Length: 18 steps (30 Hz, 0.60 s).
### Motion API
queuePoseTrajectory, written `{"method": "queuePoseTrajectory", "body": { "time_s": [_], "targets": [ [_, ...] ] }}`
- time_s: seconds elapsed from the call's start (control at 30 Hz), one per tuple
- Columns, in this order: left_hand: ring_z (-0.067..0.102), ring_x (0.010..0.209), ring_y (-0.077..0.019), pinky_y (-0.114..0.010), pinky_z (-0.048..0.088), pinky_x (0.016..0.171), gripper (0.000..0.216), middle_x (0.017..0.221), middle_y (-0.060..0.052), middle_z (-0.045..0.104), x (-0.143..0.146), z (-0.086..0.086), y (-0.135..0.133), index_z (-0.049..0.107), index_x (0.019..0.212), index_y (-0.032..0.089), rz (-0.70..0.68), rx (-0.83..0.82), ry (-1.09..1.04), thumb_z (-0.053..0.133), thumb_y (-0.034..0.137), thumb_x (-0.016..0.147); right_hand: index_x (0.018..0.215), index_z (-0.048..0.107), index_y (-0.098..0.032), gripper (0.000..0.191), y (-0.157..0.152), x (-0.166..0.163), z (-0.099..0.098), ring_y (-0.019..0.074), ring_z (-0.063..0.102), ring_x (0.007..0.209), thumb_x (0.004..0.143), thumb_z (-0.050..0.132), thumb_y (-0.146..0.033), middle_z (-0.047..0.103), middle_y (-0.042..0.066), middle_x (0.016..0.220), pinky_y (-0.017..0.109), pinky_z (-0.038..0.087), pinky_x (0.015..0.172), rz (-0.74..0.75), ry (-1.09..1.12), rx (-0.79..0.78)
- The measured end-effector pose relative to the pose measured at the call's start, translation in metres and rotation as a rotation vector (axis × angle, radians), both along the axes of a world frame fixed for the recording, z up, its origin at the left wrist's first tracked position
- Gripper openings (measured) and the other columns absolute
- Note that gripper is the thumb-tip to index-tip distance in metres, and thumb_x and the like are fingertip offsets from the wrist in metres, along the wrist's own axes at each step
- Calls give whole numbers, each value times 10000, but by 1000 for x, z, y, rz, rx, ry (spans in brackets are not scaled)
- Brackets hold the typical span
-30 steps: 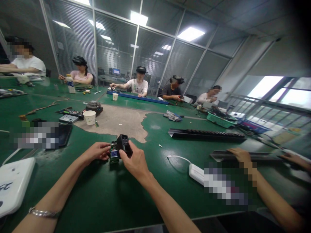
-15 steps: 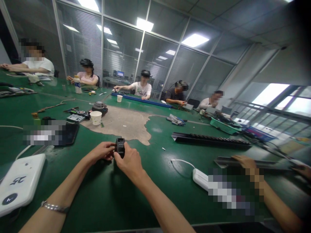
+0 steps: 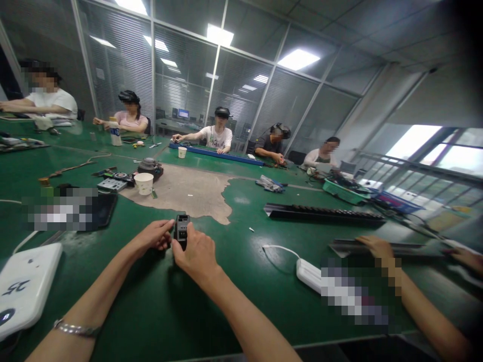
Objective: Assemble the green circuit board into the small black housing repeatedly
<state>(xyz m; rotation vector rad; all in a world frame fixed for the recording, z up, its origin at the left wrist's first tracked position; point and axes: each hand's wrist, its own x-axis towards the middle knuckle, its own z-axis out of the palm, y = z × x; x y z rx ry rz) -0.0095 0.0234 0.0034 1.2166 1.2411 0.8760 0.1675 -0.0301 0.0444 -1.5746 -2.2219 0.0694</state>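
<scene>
Both my hands hold a small black boxy device [image 3: 181, 227] just above the green table [image 3: 158, 301], near its middle. My left hand [image 3: 153, 235] pinches it from the left with curled fingers. My right hand [image 3: 196, 254] wraps round its right side and front, hiding its lower part. A silver bracelet [image 3: 75, 329] sits on my left wrist.
A white flat box [image 3: 22, 286] lies at the left, a white adapter with cable [image 3: 307, 269] at the right. A paper cup [image 3: 144, 183], small electronics [image 3: 113, 183] and a long black tray [image 3: 324, 213] lie beyond. A neighbour's hands [image 3: 377, 246] rest at the right. Several people sit round the far side.
The green circuit board seen under the black device a second ago is no longer visible; the device now stands upright between my hands. The view shifted slightly.
</scene>
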Motion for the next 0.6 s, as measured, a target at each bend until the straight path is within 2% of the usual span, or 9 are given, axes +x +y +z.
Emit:
{"method": "queuePoseTrajectory", "body": {
  "time_s": [0.27,0.47,0.6],
  "targets": [
    [532,423,-127,-196,339,381,738,599,16,584,-3,0,4,539,1170,151,67,13,121,495,744,733,1193,481,-135,520,-3,5,-6,290,655,814,828,539,-501,669,138,923,370,484,695,-31,-41,-52],
    [537,477,-111,-202,385,428,610,651,19,564,-5,-2,4,597,1077,149,-49,46,113,597,650,730,1127,508,-150,496,1,9,-9,283,646,869,835,522,-551,663,131,953,358,480,727,-1,39,-28],
    [549,517,-109,-217,433,478,556,692,12,571,-4,-2,2,597,1079,154,-87,35,64,624,597,745,1105,524,-141,462,2,7,-16,274,656,807,864,486,-533,671,124,893,345,479,704,-20,67,-53]
  ]
}}
